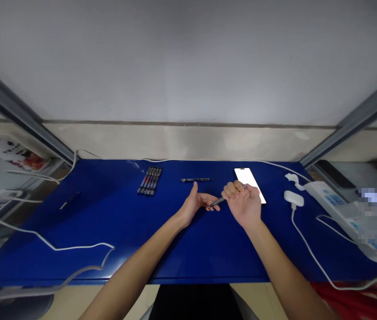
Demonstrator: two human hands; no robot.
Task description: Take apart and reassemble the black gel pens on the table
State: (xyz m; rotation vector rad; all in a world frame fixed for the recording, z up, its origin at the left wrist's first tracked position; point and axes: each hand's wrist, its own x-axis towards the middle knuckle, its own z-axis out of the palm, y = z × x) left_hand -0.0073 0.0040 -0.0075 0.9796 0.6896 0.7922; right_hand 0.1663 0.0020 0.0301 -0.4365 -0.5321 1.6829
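Observation:
My right hand [243,202] is closed around a slim dark pen [220,201], which slants down to the left out of its fingers. The pen's lower end reaches the fingers of my left hand [199,204]. That hand has its thumb raised and apart, its fingers loosely bent beside the pen tip; whether they touch it is hard to see. Just beyond my left hand, another black pen [196,180] lies flat and sideways on the blue tabletop [175,249]. Farther left, several similar pens [150,181] lie side by side in a row.
A phone with a lit white screen [251,180] lies behind my right hand. To the right are a white earbud case [294,198] on a cable and a white power strip [341,209]. A white cable [75,247] crosses the left side. A wall [188,141] borders the back.

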